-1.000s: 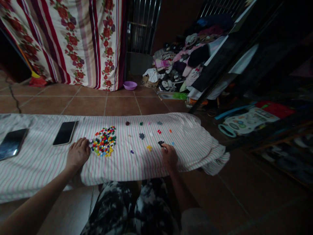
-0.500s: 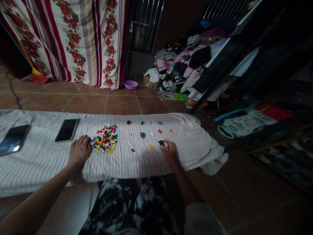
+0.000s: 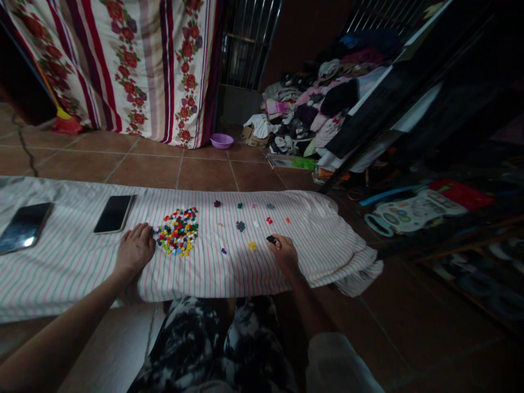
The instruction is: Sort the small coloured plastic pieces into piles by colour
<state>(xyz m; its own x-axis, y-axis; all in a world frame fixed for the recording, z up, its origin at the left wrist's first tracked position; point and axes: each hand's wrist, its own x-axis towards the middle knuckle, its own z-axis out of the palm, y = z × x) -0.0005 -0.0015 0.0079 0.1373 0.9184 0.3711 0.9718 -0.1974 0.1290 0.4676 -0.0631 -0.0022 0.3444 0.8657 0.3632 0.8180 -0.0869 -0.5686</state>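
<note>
My left hand (image 3: 136, 248) lies palm down on the striped cloth, fingers stretched out, at the left edge of a mixed heap of small coloured plastic pieces (image 3: 178, 232). At the right, the thumb and index finger of my right hand (image 3: 285, 252) are pinched at a cluster of small black pieces (image 3: 271, 239), partly hidden by the fingers. Nearby lie sorted clusters: yellow pieces (image 3: 252, 246), dark grey pieces (image 3: 240, 225), red pieces (image 3: 269, 220) and orange pieces (image 3: 287, 220). Farther back are brown pieces (image 3: 216, 203) and green pieces (image 3: 239, 206). A purple piece (image 3: 224, 251) sits nearer me.
On the cloth-covered table (image 3: 82, 273), a phone (image 3: 113, 214) and a larger dark-screened device (image 3: 24, 226) lie at the left. Beyond it on the tiled floor are a purple basin (image 3: 221, 141) and a pile of clothes (image 3: 315, 103). A floral curtain (image 3: 151, 71) hangs behind.
My right hand stays by the black cluster, its fingers now covering more of it. My left hand holds its place; the view has shifted slightly.
</note>
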